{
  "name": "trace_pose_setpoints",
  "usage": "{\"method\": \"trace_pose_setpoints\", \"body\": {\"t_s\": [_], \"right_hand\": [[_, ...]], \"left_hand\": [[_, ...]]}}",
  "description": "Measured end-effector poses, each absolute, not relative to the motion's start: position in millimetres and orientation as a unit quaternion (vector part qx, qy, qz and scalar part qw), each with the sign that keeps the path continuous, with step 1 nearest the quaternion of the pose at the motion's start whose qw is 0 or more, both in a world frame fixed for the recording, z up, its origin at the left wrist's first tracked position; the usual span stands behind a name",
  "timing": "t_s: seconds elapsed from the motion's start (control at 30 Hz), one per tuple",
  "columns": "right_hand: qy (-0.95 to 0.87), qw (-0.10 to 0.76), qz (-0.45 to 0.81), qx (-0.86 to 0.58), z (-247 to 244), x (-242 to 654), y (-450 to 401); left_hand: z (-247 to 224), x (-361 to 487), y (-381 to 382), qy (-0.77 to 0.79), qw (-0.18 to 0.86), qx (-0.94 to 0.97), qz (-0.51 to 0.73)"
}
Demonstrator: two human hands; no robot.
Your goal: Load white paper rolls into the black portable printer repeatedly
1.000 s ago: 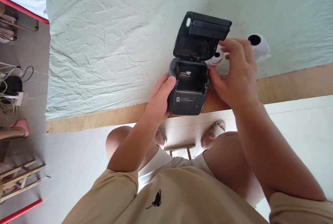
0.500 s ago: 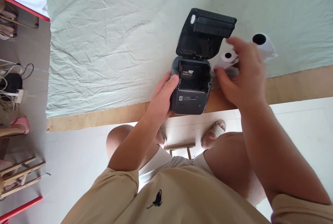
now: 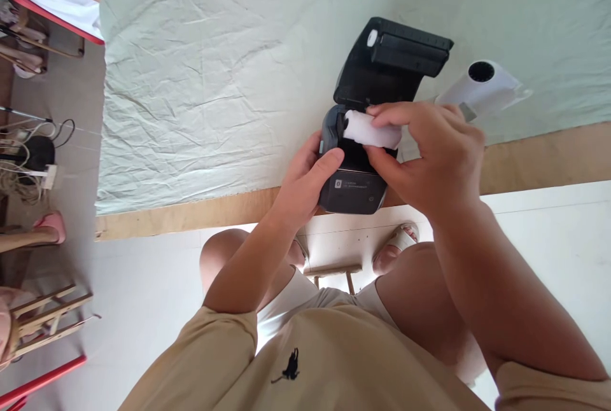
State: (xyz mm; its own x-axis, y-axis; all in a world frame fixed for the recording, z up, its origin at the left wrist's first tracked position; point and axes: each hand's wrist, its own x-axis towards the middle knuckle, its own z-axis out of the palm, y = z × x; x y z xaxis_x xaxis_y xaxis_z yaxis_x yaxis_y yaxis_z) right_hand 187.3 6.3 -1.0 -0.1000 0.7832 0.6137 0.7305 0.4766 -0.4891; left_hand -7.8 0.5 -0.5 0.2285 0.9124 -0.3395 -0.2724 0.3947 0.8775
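Two hands at work on one device, head view. The left hand [image 3: 303, 179] steadies a dark, printer-like device [image 3: 353, 198] near the front edge of a cloth-covered table [image 3: 214, 80]; its thumb lies over the upper left rim and its other fingers wrap the side, their tips partly hidden. The right hand [image 3: 439, 160] pinches a small white roll [image 3: 370, 131] between the thumb below and the fingers above, over the device's compartment.

Stage reached: the lid [image 3: 394, 58] is already raised and stands tipped back, away from the wearer. The roll lies crosswise at the compartment's mouth, slightly slanted, its left end by the left inner wall. Its right end reaches the right side of the device, where the hand covers part of the rim. Whether the roll touches the compartment's floor cannot be told.

Stage outstanding, as judged from this arrangement: the roll does not appear fully seated, the right hand has not let go of it, and the lid is not shut. No paper is seen drawn out over the front panel.

To the right, just beyond the right hand, a larger white roll [image 3: 494, 90] with a dark core opening lies on the cloth, apart from the device and apparently unused.
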Motion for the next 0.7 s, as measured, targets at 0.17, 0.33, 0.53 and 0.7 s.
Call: {"method": "trace_pose_setpoints", "body": {"t_s": [0.17, 0.33, 0.53, 0.7], "right_hand": [[-0.743, 0.391, 0.065, -0.539, -1, 190, 6], [-0.743, 0.464, 0.051, -0.479, -3, 187, 11], [-0.740, 0.485, 0.072, -0.461, 0, 186, 4], [-0.768, 0.486, 0.085, -0.408, -6, 182, -7]], "left_hand": [[-2, -9, 0, 0.447, 0.710, 0.346, 0.420], [-3, -9, 0, 0.448, 0.713, 0.339, 0.419], [-3, -6, 0, 0.455, 0.705, 0.332, 0.432], [-3, -7, 0, 0.436, 0.683, 0.366, 0.458]]}}
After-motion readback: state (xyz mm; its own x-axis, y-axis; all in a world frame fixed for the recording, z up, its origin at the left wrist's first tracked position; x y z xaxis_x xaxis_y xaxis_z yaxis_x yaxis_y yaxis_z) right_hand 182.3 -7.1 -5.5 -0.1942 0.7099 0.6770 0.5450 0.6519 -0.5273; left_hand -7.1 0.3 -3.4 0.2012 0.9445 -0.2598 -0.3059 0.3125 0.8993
